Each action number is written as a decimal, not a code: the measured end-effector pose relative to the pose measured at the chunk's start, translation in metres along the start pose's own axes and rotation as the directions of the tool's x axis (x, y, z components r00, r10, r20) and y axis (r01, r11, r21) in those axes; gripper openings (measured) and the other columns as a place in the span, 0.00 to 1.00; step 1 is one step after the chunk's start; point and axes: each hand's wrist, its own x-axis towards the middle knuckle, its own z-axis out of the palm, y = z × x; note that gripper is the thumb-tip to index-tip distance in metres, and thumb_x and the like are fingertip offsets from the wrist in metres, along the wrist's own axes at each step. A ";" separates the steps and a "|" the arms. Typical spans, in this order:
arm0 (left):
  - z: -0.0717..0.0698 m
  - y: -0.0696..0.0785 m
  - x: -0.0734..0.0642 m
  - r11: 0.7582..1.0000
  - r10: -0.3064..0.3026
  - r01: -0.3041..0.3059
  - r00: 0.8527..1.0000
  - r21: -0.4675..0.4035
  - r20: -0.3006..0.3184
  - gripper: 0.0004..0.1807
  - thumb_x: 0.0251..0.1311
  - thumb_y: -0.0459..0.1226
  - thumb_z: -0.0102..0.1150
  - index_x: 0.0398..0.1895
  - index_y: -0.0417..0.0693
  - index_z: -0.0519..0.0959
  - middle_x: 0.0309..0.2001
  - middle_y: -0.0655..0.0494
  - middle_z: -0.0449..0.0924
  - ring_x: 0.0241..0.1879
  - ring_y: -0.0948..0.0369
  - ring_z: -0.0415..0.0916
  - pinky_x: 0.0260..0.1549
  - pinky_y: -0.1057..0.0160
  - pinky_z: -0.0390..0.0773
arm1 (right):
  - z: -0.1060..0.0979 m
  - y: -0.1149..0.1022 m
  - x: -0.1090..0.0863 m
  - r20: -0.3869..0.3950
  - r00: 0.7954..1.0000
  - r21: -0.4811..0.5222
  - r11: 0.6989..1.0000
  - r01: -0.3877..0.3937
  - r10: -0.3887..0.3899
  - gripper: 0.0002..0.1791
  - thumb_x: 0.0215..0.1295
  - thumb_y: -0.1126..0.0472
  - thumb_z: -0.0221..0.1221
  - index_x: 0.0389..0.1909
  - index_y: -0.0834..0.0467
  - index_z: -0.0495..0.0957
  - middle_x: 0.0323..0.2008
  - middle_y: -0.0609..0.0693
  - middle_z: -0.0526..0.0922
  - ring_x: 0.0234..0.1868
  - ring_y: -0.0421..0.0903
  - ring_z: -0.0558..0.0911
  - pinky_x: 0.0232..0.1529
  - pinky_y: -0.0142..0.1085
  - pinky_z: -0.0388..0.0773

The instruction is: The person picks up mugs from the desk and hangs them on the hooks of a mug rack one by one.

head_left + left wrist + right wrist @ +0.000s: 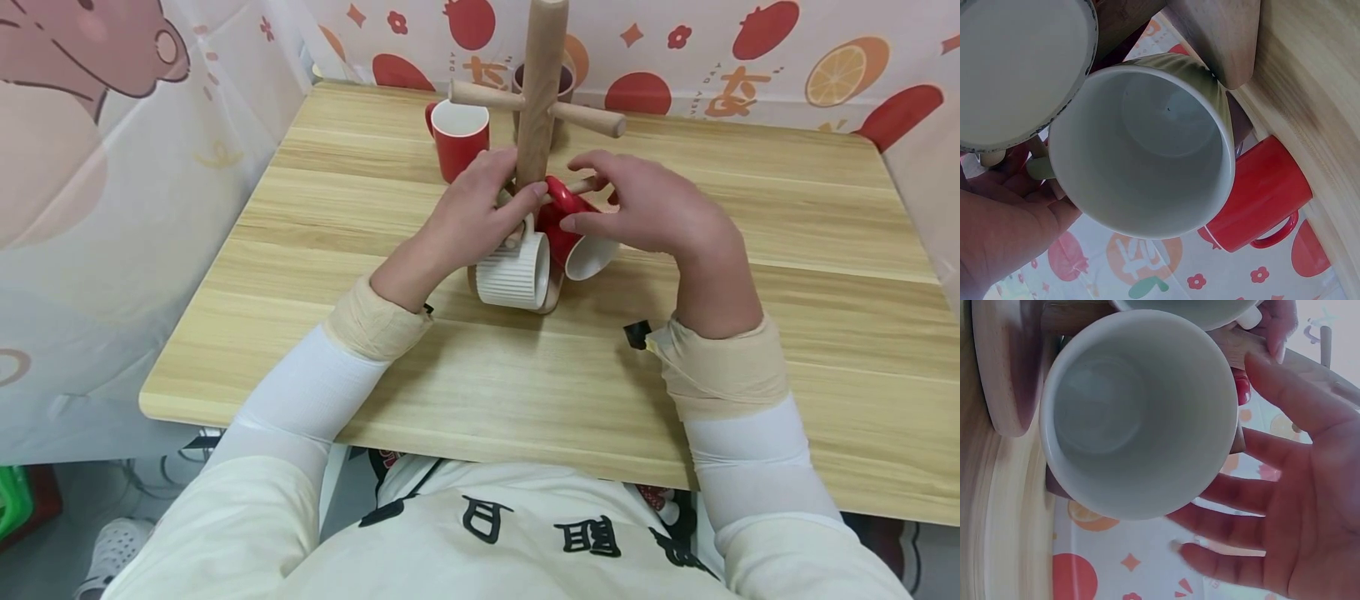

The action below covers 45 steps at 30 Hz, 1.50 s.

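Note:
A wooden mug tree stands mid-table. A white ribbed mug hangs sideways at its front, and a red mug with a white inside tilts on a low right peg. My left hand is at the post's lower left, thumb tip against it. In the left wrist view its fingers lie by the handle of a pale green ribbed mug; I cannot tell whether they grip it. Around the red mug's right side, my right hand has its fingers spread apart, fingertips close to the mug and peg.
Another red mug stands upright at the back left of the table. A dark brown mug sits behind the post, partly hidden. Two upper pegs stick out over the hands. A printed curtain hangs along the back edge.

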 end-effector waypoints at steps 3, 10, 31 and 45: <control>0.000 0.000 0.000 1.000 0.008 -0.008 1.000 -0.003 -0.004 0.18 0.71 0.50 0.49 0.54 0.51 0.76 0.50 0.58 0.78 0.52 0.62 0.67 0.51 0.64 0.69 | -0.001 -0.002 -0.001 -0.113 0.993 0.017 1.000 0.014 -0.012 0.40 0.62 0.37 0.60 0.72 0.46 0.63 0.62 0.55 0.75 0.61 0.55 0.73 0.59 0.55 0.70; 0.000 -0.001 0.001 1.000 0.025 -0.025 0.999 -0.004 -0.023 0.17 0.71 0.50 0.49 0.53 0.51 0.76 0.47 0.58 0.78 0.51 0.62 0.67 0.51 0.64 0.69 | 0.007 -0.015 0.005 -0.393 0.908 0.211 0.946 0.245 -0.148 0.34 0.63 0.48 0.64 0.69 0.43 0.67 0.61 0.47 0.74 0.61 0.47 0.73 0.57 0.47 0.71; 0.001 -0.004 -0.001 0.997 0.046 -0.047 0.999 -0.064 -0.027 0.18 0.70 0.48 0.51 0.57 0.52 0.75 0.50 0.60 0.77 0.51 0.65 0.69 0.54 0.66 0.70 | 0.024 -0.068 0.049 -0.678 0.716 0.627 0.376 0.682 -0.168 0.15 0.65 0.69 0.53 0.52 0.65 0.74 0.31 0.59 0.81 0.32 0.54 0.83 0.47 0.43 0.81; 0.002 -0.001 -0.002 0.999 0.014 -0.016 0.999 -0.033 -0.044 0.11 0.69 0.45 0.49 0.44 0.49 0.75 0.39 0.58 0.73 0.48 0.61 0.65 0.50 0.64 0.68 | 0.032 -0.079 0.069 -0.799 0.596 0.534 0.360 0.765 -0.082 0.04 0.64 0.66 0.58 0.30 0.57 0.73 0.14 0.55 0.68 0.14 0.51 0.68 0.17 0.37 0.69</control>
